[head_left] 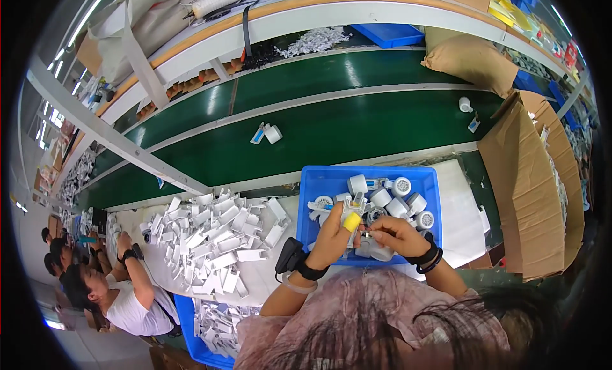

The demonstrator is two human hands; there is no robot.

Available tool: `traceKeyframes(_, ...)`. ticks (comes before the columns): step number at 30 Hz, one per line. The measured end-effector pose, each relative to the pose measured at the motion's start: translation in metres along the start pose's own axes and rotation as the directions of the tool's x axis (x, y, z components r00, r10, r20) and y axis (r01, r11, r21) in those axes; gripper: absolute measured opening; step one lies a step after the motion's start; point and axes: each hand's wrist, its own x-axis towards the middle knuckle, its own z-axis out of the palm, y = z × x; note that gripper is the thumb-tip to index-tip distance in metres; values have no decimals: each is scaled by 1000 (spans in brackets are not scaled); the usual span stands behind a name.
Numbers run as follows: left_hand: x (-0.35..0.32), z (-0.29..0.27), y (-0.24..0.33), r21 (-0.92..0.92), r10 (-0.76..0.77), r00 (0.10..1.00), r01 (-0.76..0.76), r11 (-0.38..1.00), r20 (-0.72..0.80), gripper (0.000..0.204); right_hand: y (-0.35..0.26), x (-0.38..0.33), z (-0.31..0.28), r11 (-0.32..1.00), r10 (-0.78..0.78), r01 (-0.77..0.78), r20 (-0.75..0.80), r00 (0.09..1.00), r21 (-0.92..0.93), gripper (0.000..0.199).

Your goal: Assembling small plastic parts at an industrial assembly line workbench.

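Blue bin (306,178) at lower centre: my left hand (335,233) and right hand (395,235) grip one white part (368,245), mid-assembly; next, I judge, precise alignment.

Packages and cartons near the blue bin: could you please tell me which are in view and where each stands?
Brown cardboard carton: right of the blue bin, open, tall.
Brown paper sack: upper right, bulging.
Small blue-and-white card: on the green belt.
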Motion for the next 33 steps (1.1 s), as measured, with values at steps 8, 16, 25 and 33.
traceKeyframes(8,-23,15,-14,142,20,1000,-19,990,-9,33,-14,-15,16,721,-437,129,-303,847,-681,14)
traceKeyframes(16,-28,21,-21,-18,-118,993,118,993,11,47,-19,-16,25,696,-631,301,-356,690,-652,17)
traceKeyframes(25,-35,28,-14,91,-101,995,98,991,22,40,-14,-13,25,579,-713,375,-226,664,-724,22)
traceKeyframes(33,-37,28,-6,209,-80,996,72,975,31,44,-15,-11,27,537,-746,384,-211,631,-751,28)
